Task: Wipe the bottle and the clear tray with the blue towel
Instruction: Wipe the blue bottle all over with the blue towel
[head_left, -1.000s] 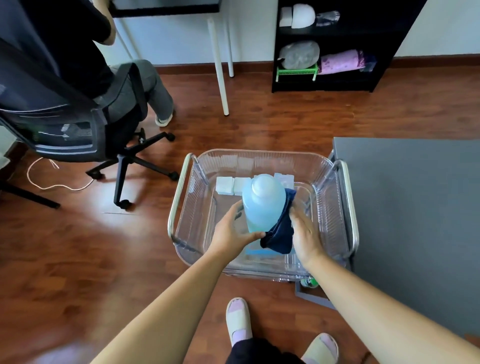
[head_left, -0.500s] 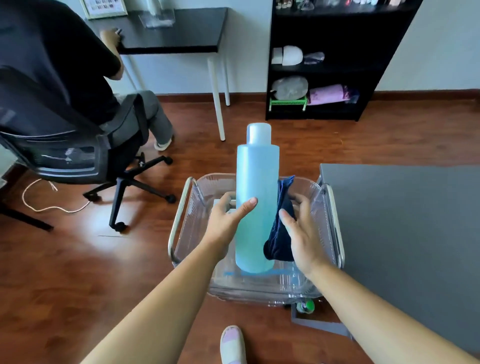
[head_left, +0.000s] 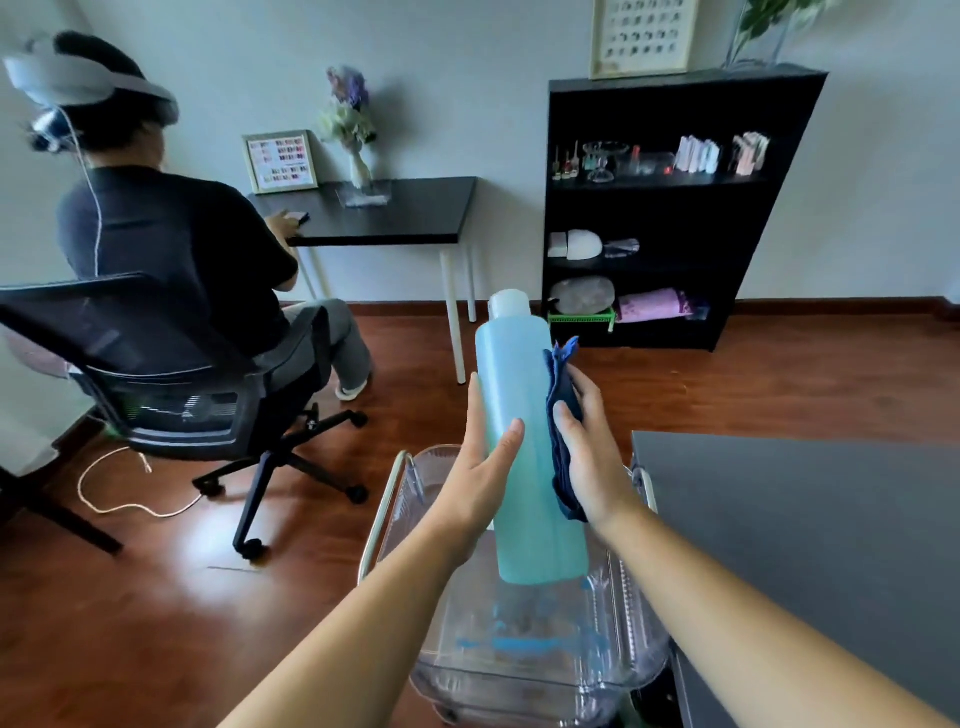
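Left hand (head_left: 480, 475) grips the tall translucent blue plastic bottle (head_left: 524, 447) above the clear plastic tray (head_left: 613, 649), right hand (head_left: 589, 457) presses the dark blue towel (head_left: 561, 415) on it; bottle wipe underway, tray looks undone.

Another person (head_left: 171, 234) sat in a black office chair (head_left: 171, 395) at a black desk (head_left: 384, 213) holding a framed chart (head_left: 280, 161) and a flower vase (head_left: 358, 166). A black bookshelf (head_left: 670, 208) stood against the wall. A white cable (head_left: 114, 488) lay on the wood floor (head_left: 130, 597). A grey table (head_left: 810, 545) stood on the right.
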